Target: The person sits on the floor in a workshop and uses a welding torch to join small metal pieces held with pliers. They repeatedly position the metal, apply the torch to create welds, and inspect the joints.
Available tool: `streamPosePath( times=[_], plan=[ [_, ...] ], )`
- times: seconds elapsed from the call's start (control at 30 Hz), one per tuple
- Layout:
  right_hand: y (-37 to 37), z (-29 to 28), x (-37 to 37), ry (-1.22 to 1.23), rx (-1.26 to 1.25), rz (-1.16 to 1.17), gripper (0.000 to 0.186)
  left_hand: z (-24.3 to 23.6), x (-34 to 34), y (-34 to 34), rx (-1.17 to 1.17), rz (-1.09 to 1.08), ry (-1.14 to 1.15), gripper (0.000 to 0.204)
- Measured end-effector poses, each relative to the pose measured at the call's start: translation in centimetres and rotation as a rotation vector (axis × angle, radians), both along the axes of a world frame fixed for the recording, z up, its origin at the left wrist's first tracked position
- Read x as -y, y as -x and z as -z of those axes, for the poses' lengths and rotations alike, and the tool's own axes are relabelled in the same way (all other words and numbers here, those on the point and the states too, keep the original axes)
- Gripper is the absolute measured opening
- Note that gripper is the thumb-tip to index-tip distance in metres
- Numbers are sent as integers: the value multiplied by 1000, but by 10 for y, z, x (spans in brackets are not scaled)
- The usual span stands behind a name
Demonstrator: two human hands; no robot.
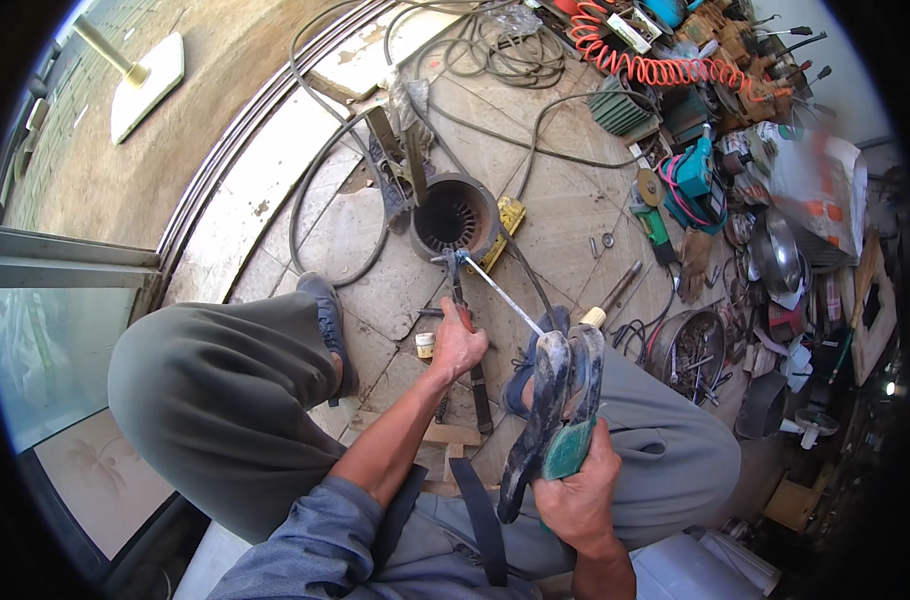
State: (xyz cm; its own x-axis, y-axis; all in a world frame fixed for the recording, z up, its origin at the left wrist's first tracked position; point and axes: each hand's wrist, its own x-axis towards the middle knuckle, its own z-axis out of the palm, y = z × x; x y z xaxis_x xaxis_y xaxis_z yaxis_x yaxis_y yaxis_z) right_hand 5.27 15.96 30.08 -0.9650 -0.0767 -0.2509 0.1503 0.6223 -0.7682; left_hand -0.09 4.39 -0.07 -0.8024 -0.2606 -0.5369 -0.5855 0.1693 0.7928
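My right hand is wrapped round the green handle of a welding electrode holder with worn black jaws. A thin pale welding rod runs from those jaws to the near rim of an upright metal cylinder with slotted inner walls. Closed round a hammer-like tool, my left hand is beside the rod; the tool's head is at the cylinder's near rim, and its exact kind is partly hidden by my fingers. A small white jar stands left of that hand.
A yellow object lies against the cylinder's right side. Cables loop over the tiled floor behind. To the right are a green grinder, a teal power tool, a pan of metal parts and an orange coiled hose.
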Motion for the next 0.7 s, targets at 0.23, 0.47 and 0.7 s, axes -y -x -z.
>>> streamPosePath(
  times=[0.23,0.47,0.7],
  plan=[
    [1,1,-1,16,-22,-10,34,-1,1,1,19,8,-21,61],
    [0,3,-5,-8,-23,5,31,-7,2,1,39,12,-26,60],
    [2,0,-3,2,-42,7,31,-13,4,2,55,20,-39,59]
  ],
)
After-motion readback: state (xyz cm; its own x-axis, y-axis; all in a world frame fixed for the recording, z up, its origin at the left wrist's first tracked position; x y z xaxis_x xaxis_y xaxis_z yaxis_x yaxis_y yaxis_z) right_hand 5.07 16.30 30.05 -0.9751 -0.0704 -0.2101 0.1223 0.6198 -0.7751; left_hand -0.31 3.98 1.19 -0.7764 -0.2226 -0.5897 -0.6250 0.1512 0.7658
